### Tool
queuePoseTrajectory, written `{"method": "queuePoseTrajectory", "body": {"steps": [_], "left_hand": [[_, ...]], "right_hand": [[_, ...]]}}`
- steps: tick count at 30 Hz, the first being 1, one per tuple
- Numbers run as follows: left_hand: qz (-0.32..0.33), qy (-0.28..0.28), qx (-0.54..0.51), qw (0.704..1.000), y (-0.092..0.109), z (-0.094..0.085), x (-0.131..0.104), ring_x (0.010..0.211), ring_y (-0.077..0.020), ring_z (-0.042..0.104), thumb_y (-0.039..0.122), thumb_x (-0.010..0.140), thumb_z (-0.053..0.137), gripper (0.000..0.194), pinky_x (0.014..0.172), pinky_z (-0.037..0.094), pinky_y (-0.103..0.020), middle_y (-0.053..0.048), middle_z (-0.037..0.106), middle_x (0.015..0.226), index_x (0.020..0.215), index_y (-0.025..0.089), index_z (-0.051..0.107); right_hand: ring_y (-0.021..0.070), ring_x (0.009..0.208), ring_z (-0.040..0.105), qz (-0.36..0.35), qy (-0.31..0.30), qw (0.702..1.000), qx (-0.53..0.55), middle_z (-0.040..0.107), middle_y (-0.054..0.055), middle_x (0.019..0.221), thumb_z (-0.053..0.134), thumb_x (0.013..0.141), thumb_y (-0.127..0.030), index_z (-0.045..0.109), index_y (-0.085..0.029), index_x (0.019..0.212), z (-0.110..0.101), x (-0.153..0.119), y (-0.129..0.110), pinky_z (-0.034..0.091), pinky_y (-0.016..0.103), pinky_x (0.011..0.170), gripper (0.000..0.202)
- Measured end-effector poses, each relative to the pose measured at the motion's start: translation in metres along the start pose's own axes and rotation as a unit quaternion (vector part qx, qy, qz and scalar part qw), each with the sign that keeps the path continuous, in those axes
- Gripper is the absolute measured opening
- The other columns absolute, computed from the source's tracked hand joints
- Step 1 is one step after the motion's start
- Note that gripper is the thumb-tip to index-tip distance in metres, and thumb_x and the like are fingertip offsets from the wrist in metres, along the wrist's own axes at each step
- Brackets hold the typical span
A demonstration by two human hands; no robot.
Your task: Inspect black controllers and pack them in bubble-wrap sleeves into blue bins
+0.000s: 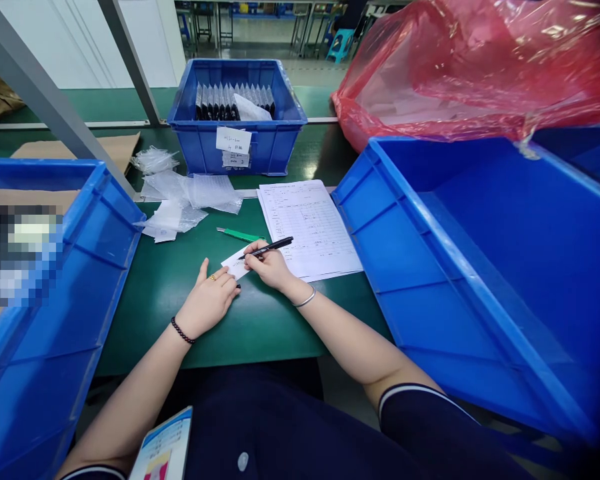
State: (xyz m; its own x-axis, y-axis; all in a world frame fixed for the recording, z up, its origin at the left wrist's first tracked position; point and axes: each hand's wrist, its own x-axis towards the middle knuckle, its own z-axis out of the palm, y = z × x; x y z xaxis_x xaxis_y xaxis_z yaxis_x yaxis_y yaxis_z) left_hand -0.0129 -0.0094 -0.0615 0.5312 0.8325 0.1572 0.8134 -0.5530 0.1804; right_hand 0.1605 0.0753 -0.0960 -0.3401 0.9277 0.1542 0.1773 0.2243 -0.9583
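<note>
Between a left bin (105, 260) and a right bin (405, 267), the counter (280, 333) reaches out in front of the person. The left hand (207, 303) lies palm down on it, thumb spread away, fingertips at the near left edge of a white slip (236, 265); a small black tip (239, 286) shows beside those fingers, and whether they close on it is unclear. The slip is just ahead and to the right of the left hand, at the fingertips of both hands; its long axis seems to slant from near left to far right, though the right fingers cover part of it. The right hand (267, 265) is the one at the pen (277, 245), its fingers pinched round the barrel near the writing end. The pen's long axis runs nearly crosswise: the point aims left and a little toward the person, over the slip, and the back end reaches right, above the edge of the sheets (310, 227). Just beyond the slip lies a green knife (243, 234), its blade end to the left. Farther off are clear bags (205, 193), then a far bin (190, 143).
</note>
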Motion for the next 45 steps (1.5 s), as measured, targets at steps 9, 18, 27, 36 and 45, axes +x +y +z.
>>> {"method": "queuePoseTrajectory", "body": {"steps": [9,18,27,36,45], "left_hand": [[-0.006,-0.011,-0.016,1.0,-0.0002,-0.0029,-0.0007,0.119,-0.0268,0.055,0.022,0.097,0.036,0.025,0.108,0.02,-0.067,-0.01,0.069,0.106,0.093,0.015,0.06],[-0.004,-0.014,-0.014,1.0,0.0004,-0.0012,-0.0006,0.12,-0.0287,0.053,0.022,0.096,0.039,0.024,0.108,0.021,-0.067,-0.011,0.065,0.117,0.095,0.015,0.062],[-0.007,-0.029,-0.005,1.0,0.0029,-0.0031,0.0005,0.122,-0.0294,0.052,0.022,0.096,0.039,0.024,0.107,0.021,-0.068,-0.01,0.066,0.118,0.097,0.015,0.062],[-0.007,-0.013,-0.021,1.0,0.0006,-0.0001,-0.0014,0.121,-0.0289,0.053,0.023,0.097,0.038,0.026,0.108,0.019,-0.067,-0.01,0.066,0.116,0.097,0.016,0.063],[-0.009,-0.018,-0.022,1.0,-0.0002,-0.0012,-0.0004,0.121,-0.028,0.053,0.022,0.097,0.038,0.025,0.108,0.02,-0.067,-0.009,0.067,0.115,0.096,0.016,0.062]], "right_hand": [[0.0155,0.07,0.054,-0.07,0.01,0.996,-0.056,0.059,0.0,0.075,0.054,0.076,-0.026,0.055,-0.02,0.078,-0.0017,-0.0013,-0.0061,0.044,0.031,0.07,0.006],[0.0115,0.054,0.043,-0.08,-0.032,0.992,-0.09,0.05,-0.003,0.062,0.053,0.074,-0.026,0.052,-0.021,0.071,0.0001,-0.0011,-0.0048,0.036,0.026,0.055,0.006],[0.0113,0.056,0.044,-0.085,-0.028,0.992,-0.092,0.049,-0.003,0.062,0.053,0.075,-0.024,0.051,-0.02,0.07,0.0008,-0.001,0.0009,0.036,0.026,0.056,0.006],[0.0129,0.058,0.045,-0.073,-0.024,0.993,-0.085,0.05,-0.003,0.062,0.052,0.076,-0.027,0.05,-0.021,0.07,0.0012,-0.0003,-0.003,0.037,0.027,0.057,0.009],[0.0163,0.071,0.052,-0.084,0.015,0.993,-0.083,0.056,0.0,0.071,0.051,0.079,-0.027,0.053,-0.021,0.072,-0.0018,0.0017,-0.0014,0.042,0.031,0.071,0.009]]}}
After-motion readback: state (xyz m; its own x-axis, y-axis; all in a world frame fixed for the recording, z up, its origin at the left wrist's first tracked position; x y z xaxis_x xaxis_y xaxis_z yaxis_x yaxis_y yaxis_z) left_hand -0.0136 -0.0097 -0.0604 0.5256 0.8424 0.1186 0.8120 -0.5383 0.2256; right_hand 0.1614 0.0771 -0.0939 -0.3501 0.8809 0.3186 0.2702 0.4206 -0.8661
